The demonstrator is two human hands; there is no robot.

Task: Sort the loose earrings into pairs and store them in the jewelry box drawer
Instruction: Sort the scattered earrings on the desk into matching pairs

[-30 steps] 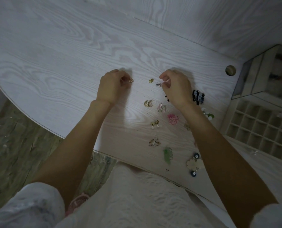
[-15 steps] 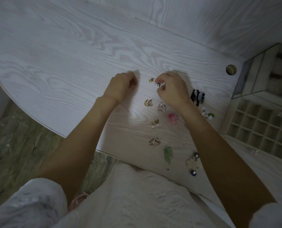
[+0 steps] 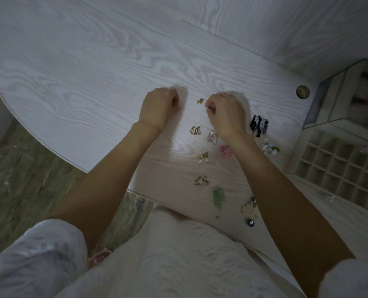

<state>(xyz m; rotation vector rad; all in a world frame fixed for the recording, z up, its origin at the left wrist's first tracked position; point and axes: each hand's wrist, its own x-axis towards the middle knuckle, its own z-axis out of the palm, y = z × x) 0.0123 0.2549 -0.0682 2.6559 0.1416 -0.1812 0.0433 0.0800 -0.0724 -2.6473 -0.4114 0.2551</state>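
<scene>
Both hands rest on the bench (image 3: 93, 72), a pale wood-grain top, with the gold stud (image 3: 200, 101) lying between them. The left hand (image 3: 157, 108) sits to the left of the stud, its fingers curled under into the palm; whether they hold anything cannot be told, since the fingertips are hidden. The right hand (image 3: 227, 114) sits just right of the stud, its fingers bent tight and pinching a small earring (image 3: 208, 108) at their tips, only a glint of it showing.

The other earrings lie loose on the bench, below and to the right of the stud. Nearest below it are the gold hoops (image 3: 195, 130), two crescents side by side. Right of the hoops is a pale pink pair (image 3: 212, 137), close to the right wrist. Further below the stud come a pink flower (image 3: 226, 151), a pearl drop pair (image 3: 203, 158), a brown pair (image 3: 201, 181) and a green leaf (image 3: 218, 196). A beige flower piece (image 3: 248, 209) with dark blue beads lies near the bench edge, partly under the right forearm. Right of the stud, beyond the right hand, are a black-and-white pair (image 3: 258, 125) and white and green discs (image 3: 270, 148).

Far right of the stud, the drawer (image 3: 340, 168) stands open, its grid of small compartments dim. Behind it is the glass-sided box (image 3: 346, 100). A round hole (image 3: 302, 91) sits in the bench beside the box.
</scene>
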